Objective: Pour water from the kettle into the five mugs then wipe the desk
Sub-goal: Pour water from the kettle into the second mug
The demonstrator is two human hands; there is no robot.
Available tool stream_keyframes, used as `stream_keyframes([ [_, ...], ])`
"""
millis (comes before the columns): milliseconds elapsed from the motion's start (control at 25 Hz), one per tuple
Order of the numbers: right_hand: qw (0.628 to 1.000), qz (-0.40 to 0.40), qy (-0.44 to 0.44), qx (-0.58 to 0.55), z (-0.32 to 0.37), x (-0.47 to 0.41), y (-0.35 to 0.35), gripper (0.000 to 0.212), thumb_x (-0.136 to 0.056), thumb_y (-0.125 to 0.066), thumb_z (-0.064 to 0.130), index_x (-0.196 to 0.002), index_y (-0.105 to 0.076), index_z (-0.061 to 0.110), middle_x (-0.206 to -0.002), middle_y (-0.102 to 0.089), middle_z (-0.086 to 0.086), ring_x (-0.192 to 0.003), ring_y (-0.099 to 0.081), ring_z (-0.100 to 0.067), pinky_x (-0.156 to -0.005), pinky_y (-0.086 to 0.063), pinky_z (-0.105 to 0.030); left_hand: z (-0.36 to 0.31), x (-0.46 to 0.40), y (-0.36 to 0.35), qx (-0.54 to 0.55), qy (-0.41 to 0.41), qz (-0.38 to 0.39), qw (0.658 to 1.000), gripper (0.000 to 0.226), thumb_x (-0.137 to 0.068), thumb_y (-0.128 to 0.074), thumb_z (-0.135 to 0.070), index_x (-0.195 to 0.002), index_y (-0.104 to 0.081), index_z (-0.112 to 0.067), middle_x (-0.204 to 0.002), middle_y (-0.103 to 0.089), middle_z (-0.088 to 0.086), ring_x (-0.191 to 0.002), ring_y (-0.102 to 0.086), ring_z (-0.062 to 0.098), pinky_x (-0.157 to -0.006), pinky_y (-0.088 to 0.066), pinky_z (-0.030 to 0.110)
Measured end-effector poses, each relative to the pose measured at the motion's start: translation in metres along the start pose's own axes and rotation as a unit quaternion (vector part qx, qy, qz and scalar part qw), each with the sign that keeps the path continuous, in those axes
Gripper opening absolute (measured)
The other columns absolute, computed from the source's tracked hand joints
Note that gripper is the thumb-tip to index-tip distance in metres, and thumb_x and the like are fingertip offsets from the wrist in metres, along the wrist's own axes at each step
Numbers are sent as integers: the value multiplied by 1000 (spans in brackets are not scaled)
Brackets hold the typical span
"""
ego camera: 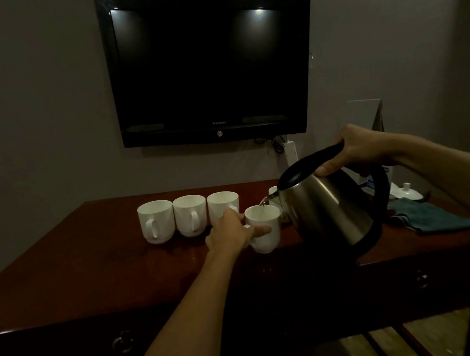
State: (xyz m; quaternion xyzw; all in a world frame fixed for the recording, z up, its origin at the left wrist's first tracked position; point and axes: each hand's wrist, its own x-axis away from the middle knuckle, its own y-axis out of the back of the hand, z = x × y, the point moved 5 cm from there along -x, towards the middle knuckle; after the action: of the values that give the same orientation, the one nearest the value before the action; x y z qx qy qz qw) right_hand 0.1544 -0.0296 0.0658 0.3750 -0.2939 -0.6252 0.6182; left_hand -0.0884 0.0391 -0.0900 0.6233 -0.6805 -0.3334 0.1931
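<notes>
One mug (273, 191) mostly hidden behind the tilted kettle (326, 205).

The mugs (190, 215) were plain white. The kettle (327, 210) was brushed silver with a black lid and handle. The bench (88, 258) was glossy reddish-brown, the cloth (432, 218) teal, the TV (210, 63) black.

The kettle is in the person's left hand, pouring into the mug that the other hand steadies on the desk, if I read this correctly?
Not quite: the head view shows the kettle in the right hand, its fingers round the black handle. It does pour into the mug, which the left hand steadies on the desk.
</notes>
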Motion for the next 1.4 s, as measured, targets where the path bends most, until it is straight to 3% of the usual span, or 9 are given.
stream_keyframes([
  [280,1000,9,6,5,0,-2,0,47,-61,-83,40,-77,-69,-1,-51,-52,-1,-42,-49,-11,-41,-40,-21,-2,0,1,-10,2,-1,1000,52,-69,-79,-58,-99,-54,-24,-100,-60,-5,-105,-58,22,-86,-47,42],
  [480,1000,15,3,3,4,-1,-2,42,-64,-82,36,-75,-67,-1,-49,-50,0,-39,-46,-9,-39,-38,-20,0,-2,0,-7,-4,-2,1000,59,-67,-79,-60,-109,-62,-22,-96,-60,-7,-98,-58,19,-78,-44,37],
  [600,1000,10,-1,5,3,-3,-1,36,-72,-83,30,-78,-68,-2,-45,-51,4,-38,-47,-8,-39,-40,-20,1,-3,-1,0,-7,6,1000,51,-68,-79,-59,-99,-60,-24,-96,-64,-6,-92,-57,16,-76,-45,37],
  [760,1000,10,-1,0,4,-2,-1,30,-71,-83,30,-66,-66,6,-47,-51,2,-38,-46,-9,-39,-40,-21,-1,-1,0,-7,-8,1,1000,48,-68,-79,-58,-92,-54,-25,-93,-62,-6,-93,-58,18,-78,-46,38],
  [1120,1000,7,-1,1,1,-2,0,32,-70,-83,33,-73,-69,4,-46,-51,4,-39,-48,-8,-40,-40,-20,1,-7,-2,-8,-10,3,1000,51,-66,-80,-58,-96,-61,-21,-92,-65,-5,-92,-61,17,-77,-50,39],
  [1400,1000,11,-2,0,3,-5,-1,32,-70,-83,32,-68,-65,6,-48,-50,2,-38,-46,-9,-39,-38,-20,2,-5,-1,-1,-7,4,1000,53,-67,-80,-57,-101,-61,-21,-94,-63,-5,-93,-59,17,-77,-48,38],
])
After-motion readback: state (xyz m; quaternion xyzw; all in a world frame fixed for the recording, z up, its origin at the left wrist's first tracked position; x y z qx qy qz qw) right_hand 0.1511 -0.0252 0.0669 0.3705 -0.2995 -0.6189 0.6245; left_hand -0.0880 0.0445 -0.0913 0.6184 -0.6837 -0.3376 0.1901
